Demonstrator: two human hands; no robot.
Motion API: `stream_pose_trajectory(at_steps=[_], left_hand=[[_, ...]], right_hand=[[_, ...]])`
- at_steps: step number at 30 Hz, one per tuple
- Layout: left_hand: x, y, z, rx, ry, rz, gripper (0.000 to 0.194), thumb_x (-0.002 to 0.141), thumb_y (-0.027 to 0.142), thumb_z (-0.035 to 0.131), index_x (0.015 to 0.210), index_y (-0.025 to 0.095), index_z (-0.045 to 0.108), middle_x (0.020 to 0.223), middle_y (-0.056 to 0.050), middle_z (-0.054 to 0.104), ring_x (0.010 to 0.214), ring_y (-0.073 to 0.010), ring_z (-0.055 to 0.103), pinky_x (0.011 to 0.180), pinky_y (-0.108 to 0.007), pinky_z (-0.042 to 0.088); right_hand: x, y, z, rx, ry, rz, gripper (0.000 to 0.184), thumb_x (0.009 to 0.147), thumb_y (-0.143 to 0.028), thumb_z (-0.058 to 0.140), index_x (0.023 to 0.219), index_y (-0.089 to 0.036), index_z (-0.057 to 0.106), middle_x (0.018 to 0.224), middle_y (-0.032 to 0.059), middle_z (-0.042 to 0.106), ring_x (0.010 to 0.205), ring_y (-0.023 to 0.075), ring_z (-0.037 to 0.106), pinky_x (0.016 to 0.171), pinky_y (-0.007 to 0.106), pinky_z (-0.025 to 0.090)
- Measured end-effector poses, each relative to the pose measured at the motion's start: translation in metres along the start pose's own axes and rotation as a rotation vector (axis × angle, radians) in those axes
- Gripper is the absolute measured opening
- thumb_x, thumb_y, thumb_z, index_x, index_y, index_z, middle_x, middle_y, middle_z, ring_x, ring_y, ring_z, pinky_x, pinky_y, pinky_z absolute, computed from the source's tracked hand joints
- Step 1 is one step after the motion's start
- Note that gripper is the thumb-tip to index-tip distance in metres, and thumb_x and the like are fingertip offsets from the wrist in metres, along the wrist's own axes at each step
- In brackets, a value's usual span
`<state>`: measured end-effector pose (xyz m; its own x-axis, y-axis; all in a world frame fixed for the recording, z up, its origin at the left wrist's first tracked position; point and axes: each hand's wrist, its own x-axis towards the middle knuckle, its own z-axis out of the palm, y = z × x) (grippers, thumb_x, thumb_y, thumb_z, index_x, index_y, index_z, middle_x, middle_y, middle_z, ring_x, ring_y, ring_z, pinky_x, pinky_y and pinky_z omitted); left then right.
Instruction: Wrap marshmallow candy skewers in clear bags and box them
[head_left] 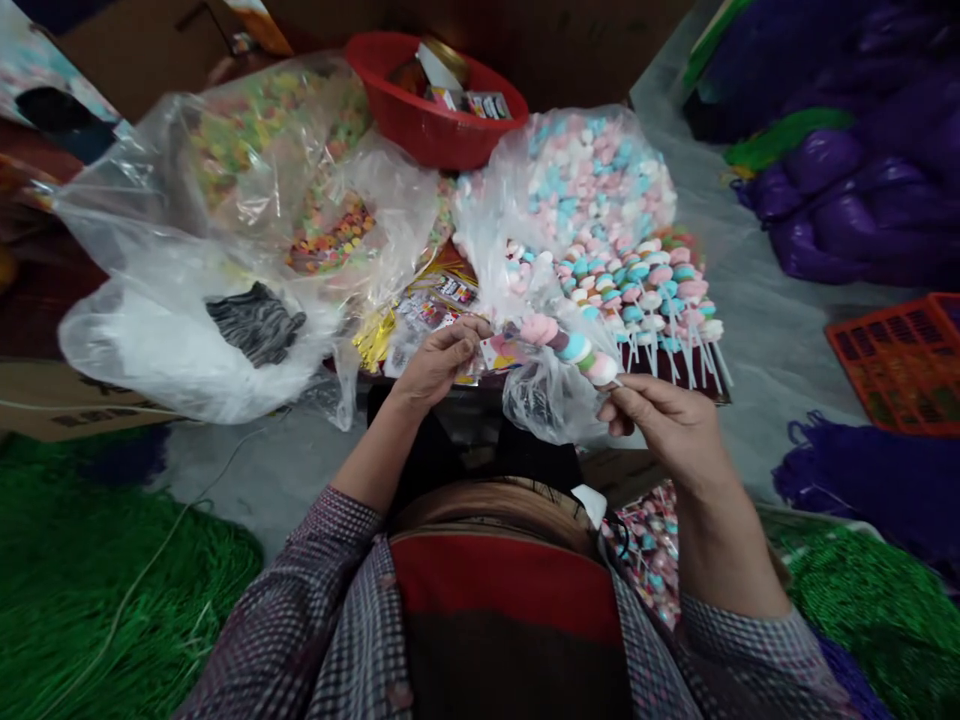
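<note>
A skewer of round candies (571,347), pink, blue, green and white, lies across between my hands. My right hand (664,425) pinches the stick at its lower end, fingers closed. My left hand (442,358) is closed at the skewer's upper end; what its fingertips pinch is too small to make out. Just beyond lies a row of finished candy skewers (651,288) with white sticks pointing toward me. A small clear bag (547,400) hangs under the skewer.
Clear bags hold pastel candies (592,175) and multicoloured candy rings (322,235). A red bowl (431,125) sits behind. A white bag (172,350) lies left, an orange crate (904,360) right. Green (82,590) and purple (862,130) bundles surround me.
</note>
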<state>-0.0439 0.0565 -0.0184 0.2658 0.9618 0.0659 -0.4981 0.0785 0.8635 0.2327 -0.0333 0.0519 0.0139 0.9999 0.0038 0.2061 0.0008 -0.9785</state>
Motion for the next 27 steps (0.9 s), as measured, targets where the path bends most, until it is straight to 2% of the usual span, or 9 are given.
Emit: stream_pose_trajectory(at_steps=[4,9,14,16,20,27], left_hand=[[0.002,0.0,-0.002,0.009,-0.044,0.014,0.036,0.067,0.052,0.094,0.066,0.021,0.075,0.096,-0.001,0.069,0.084,-0.0108,0.06,0.075,-0.021,0.049],[0.005,0.003,-0.005,0.124,-0.098,0.011,0.041,0.068,0.059,0.09,0.067,0.021,0.075,0.094,-0.003,0.069,0.067,-0.0086,0.051,0.063,-0.024,0.044],[0.007,0.007,-0.008,0.226,-0.141,0.039,0.04,0.068,0.058,0.091,0.065,0.021,0.075,0.091,-0.004,0.07,0.091,-0.0165,0.063,0.085,-0.03,0.051],[0.007,0.007,-0.009,0.245,-0.152,0.036,0.04,0.069,0.058,0.09,0.065,0.021,0.075,0.091,-0.005,0.07,0.093,-0.0175,0.064,0.087,-0.032,0.051],[0.006,0.007,-0.009,0.238,-0.148,0.02,0.04,0.069,0.058,0.089,0.067,0.021,0.076,0.092,-0.004,0.071,0.088,-0.0158,0.062,0.078,-0.028,0.049],[0.005,0.005,-0.008,0.227,-0.103,0.004,0.044,0.065,0.059,0.091,0.066,0.019,0.073,0.09,-0.004,0.072,0.086,-0.0151,0.062,0.08,-0.028,0.048]], right_hand=[[0.001,0.009,-0.01,-0.085,-0.034,-0.037,0.036,0.084,-0.058,0.079,0.096,-0.024,0.084,0.062,-0.0004,0.072,0.048,0.0097,0.062,0.047,0.021,0.051],[0.002,0.015,-0.022,-0.249,-0.066,-0.081,0.036,0.089,-0.056,0.073,0.102,-0.024,0.084,0.066,0.001,0.074,0.05,0.0102,0.062,0.05,0.023,0.051],[0.001,0.012,-0.035,-0.341,-0.117,-0.052,0.035,0.09,-0.056,0.072,0.102,-0.025,0.084,0.068,0.001,0.074,0.052,0.0101,0.062,0.05,0.023,0.05],[0.0,0.012,-0.039,-0.348,-0.138,-0.024,0.034,0.09,-0.056,0.072,0.102,-0.026,0.083,0.067,0.0004,0.073,0.052,0.0098,0.061,0.049,0.023,0.048],[0.0,0.016,-0.041,-0.366,-0.167,-0.004,0.032,0.09,-0.054,0.072,0.102,-0.027,0.084,0.066,-0.0004,0.072,0.05,0.0089,0.059,0.047,0.023,0.046],[-0.003,0.015,-0.037,-0.233,-0.071,0.033,0.03,0.086,-0.053,0.079,0.098,-0.026,0.083,0.065,-0.0009,0.071,0.051,0.0088,0.059,0.049,0.023,0.048]])
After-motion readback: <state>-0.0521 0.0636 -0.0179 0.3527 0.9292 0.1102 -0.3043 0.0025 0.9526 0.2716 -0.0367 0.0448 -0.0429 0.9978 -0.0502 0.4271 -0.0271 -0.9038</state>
